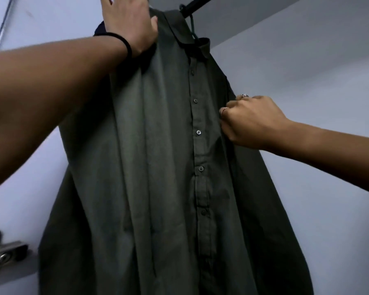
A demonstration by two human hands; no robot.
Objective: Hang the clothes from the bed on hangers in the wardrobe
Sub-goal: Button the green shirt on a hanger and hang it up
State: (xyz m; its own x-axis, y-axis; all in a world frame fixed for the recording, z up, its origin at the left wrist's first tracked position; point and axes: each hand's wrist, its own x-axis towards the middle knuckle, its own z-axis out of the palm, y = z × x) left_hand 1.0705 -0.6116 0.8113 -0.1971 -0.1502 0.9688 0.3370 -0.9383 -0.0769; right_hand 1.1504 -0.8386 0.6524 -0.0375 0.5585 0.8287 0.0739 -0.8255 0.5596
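A dark green shirt [158,156] hangs on a green hanger [192,28] whose hook goes over the black rail [197,6] at the top of the wardrobe. The shirt faces the camera, buttoned down its placket, collar folded at the top.

The left hand [130,24] lies at the shirt's upper left shoulder, just left of the collar. Its fingers point up and look mostly straight, the palm against the cloth and the thumb pressing along the shoulder edge; the fingertips run out of the top of the view, so whether they hook over anything cannot be told. The grip there reads as released, a flat press, not a clench. A black band [124,44] circles that wrist. Behind this hand a bit of another dark garment [99,28] shows.

The right hand [249,122] is lower and to the right of the placket, about level with the third button. Its fingers are curled in and it pinches a fold of the shirt's right front panel. Rings [244,96] show on two fingers.

Below the left grip, far down at the left edge, a metal hinge [2,252] sits on the wardrobe's pale wall [307,60]. The shirt's hem falls out of view below both hands.
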